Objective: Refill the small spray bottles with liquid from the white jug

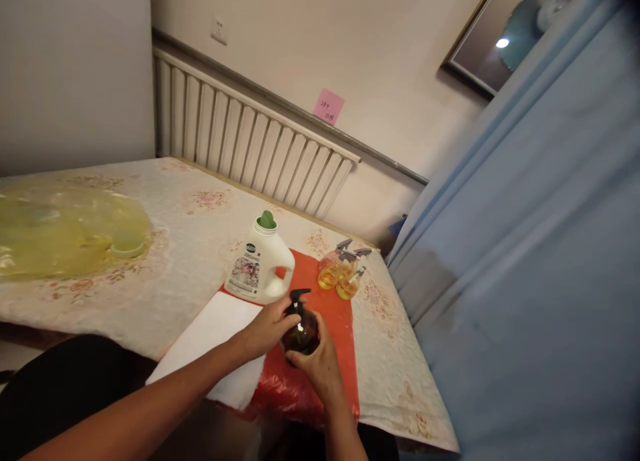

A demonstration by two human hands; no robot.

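Note:
A dark brown pump bottle [302, 334] with a black pump head stands on a red sheet [336, 314] at the table's near edge. My left hand [267, 329] grips it near the neck and pump, fingers curled. My right hand [320, 366] wraps around the bottle's body from the near side. A white detergent jug [257, 266] with a green cap stands just beyond, at the red sheet's far left corner. Two small spray bottles [341, 274] of yellow liquid stand to the right of the jug.
A white cloth [210, 344] lies left of the red sheet, hanging over the table edge. A yellow-green plastic bag [65, 231] sits far left on the patterned tablecloth [190, 227]. A radiator [250, 141] lines the wall behind. Blue curtain [525, 247] fills the right.

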